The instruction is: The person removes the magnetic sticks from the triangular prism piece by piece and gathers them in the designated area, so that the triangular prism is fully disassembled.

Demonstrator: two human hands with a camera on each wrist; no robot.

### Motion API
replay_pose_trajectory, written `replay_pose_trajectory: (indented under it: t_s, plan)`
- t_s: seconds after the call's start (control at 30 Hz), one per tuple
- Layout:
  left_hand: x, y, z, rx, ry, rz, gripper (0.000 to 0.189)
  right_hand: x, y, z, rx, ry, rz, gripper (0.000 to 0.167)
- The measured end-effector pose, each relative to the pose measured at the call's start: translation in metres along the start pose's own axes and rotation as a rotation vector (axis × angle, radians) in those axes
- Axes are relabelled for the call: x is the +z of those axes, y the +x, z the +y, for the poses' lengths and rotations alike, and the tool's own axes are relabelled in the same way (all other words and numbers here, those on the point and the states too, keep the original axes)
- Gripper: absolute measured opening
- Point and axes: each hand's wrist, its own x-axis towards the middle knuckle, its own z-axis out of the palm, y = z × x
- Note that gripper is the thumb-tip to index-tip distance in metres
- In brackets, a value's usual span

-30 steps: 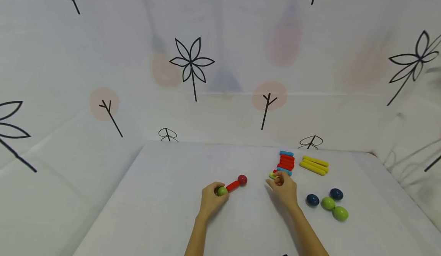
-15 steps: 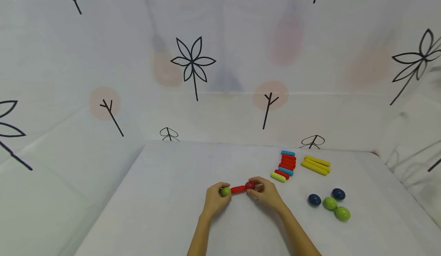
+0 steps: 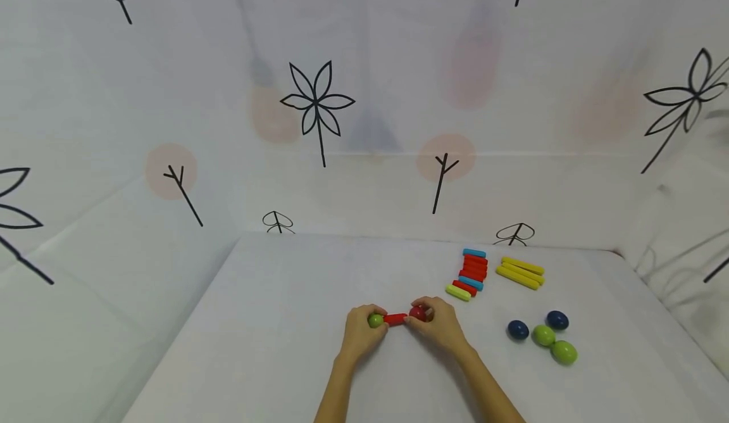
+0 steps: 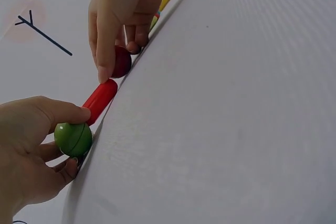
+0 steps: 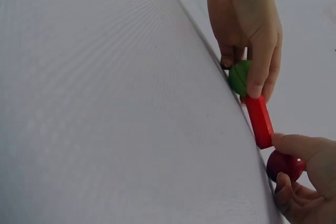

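Observation:
My left hand (image 3: 359, 335) holds a green ball (image 3: 376, 320) between thumb and fingers, low over the white table. A short red stick (image 3: 395, 319) runs from that ball towards my right hand (image 3: 440, 328), which grips a dark red ball (image 3: 417, 313). In the right wrist view the right thumb tip is right at the stick's near end (image 5: 263, 139), with the red ball (image 5: 284, 165) just beyond it. From the left wrist view, the left thumb lies along the green ball (image 4: 73, 139), its tip by the red stick (image 4: 101, 101).
Behind my right hand lies a row of short red and blue sticks (image 3: 474, 268), with a lime stick (image 3: 458, 292) at its near end. Yellow sticks (image 3: 519, 273) lie right of it. Two navy balls (image 3: 518, 330) and two green balls (image 3: 564, 352) rest on the right.
My right hand has left the lime stick at the row and moved left to grip the red ball. The red stick has swung more level, and my left hand has shifted slightly right.

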Motion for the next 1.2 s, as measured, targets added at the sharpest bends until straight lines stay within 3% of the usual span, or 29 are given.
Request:
replay_pose_trajectory:
  t_s: [0.13,0.3,0.67,0.93,1.2]
  plan:
    - [0.000,-0.002,0.000,-0.006,-0.007,0.005,0.015,-0.004,-0.002,0.004,0.042,0.019,0.028,0.034]
    - [0.000,-0.001,-0.002,0.012,-0.007,0.015,0.017,-0.019,-0.007,0.009,0.102,0.040,-0.002,0.035]
    - [-0.001,-0.002,-0.003,-0.003,-0.012,-0.010,0.022,-0.072,-0.039,0.021,0.260,-0.017,-0.041,0.048]
    - [-0.004,-0.002,-0.002,0.005,-0.035,-0.013,0.026,-0.098,-0.063,0.037,0.280,-0.096,-0.019,0.051]
    - [-0.006,-0.003,-0.005,-0.004,-0.070,-0.037,0.030,-0.107,-0.071,0.045,0.281,-0.144,0.017,0.053]
